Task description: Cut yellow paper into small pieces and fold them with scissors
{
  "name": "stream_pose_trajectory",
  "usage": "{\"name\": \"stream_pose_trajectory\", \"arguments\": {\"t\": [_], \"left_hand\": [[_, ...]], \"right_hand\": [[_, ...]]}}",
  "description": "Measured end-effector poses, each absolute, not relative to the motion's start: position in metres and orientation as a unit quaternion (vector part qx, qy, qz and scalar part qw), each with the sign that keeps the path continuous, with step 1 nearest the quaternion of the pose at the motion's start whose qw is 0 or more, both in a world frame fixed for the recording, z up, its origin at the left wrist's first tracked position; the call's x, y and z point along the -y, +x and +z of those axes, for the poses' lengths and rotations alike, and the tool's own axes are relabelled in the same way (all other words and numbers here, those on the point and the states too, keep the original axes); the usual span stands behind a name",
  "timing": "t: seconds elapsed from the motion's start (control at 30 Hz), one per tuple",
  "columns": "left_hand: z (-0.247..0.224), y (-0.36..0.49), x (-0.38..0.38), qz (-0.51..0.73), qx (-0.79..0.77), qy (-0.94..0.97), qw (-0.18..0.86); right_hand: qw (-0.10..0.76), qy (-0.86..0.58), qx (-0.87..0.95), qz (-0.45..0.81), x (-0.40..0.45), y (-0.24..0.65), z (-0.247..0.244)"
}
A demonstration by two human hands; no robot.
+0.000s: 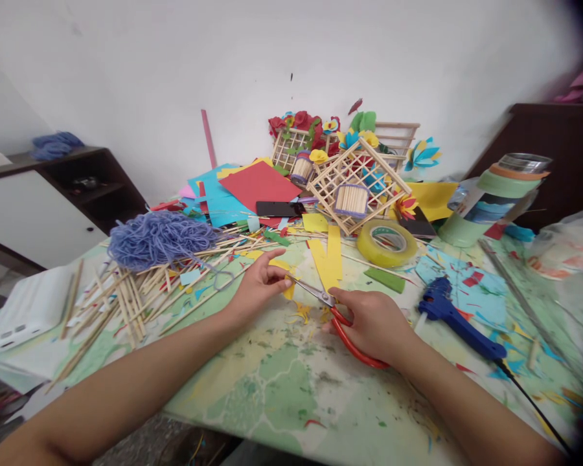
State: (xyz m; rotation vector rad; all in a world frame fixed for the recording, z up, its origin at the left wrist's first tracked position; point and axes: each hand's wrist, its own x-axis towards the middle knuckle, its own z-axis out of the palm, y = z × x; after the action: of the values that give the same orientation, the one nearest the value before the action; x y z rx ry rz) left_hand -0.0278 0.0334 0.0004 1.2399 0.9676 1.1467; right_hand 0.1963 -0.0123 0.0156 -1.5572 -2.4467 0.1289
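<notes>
Red-handled metal scissors (pixel 327 299) in right hand's (pixel 376 323) grip | at tip: left hand (pixel 263 278), fingers curled, pinch unclear | nearward: open mottled-green tabletop (pixel 330 404), front edge | beyond-right: yellow tape roll (pixel 393 257), print illegible

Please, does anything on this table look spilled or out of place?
The front lattice tilts onto one corner, so it looks askew. Yellow scraps lie loose near the scissors; sticks spread in an untidy heap.

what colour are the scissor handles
The scissor handles are red, partly covered by the right hand; the head view shows them best.
</notes>
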Motion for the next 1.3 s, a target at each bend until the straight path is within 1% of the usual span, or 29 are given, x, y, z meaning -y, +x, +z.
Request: {"name": "stream_pose_trajectory", "arguments": {"t": [0.33,0.63,0.93,1.17,1.3], "left_hand": [[0.0038,-0.0276,-0.0327,0.481,-0.416,0.528,0.563],[0.0054,-0.0318,-0.0365,0.472,-0.387,0.553,0.567],[0.0065,-0.0335,-0.0385,0.45,-0.39,0.566,0.57],[0.0005,-0.0312,-0.0385,0.471,-0.374,0.522,0.604],[0.0,-0.0302,-0.0379,0.474,-0.379,0.513,0.607]], "right_hand": [[0.113,-0.526,0.842,0.044,0.0108,0.1977,0.0141],[0.119,-0.518,0.844,0.068,0.011,0.199,0.0171],[0.121,-0.519,0.845,0.058,0.0107,0.1983,0.0148],[0.124,-0.517,0.845,0.061,0.0107,0.1985,0.0158],[0.121,-0.515,0.847,0.062,0.0106,0.1981,0.0164]]}}
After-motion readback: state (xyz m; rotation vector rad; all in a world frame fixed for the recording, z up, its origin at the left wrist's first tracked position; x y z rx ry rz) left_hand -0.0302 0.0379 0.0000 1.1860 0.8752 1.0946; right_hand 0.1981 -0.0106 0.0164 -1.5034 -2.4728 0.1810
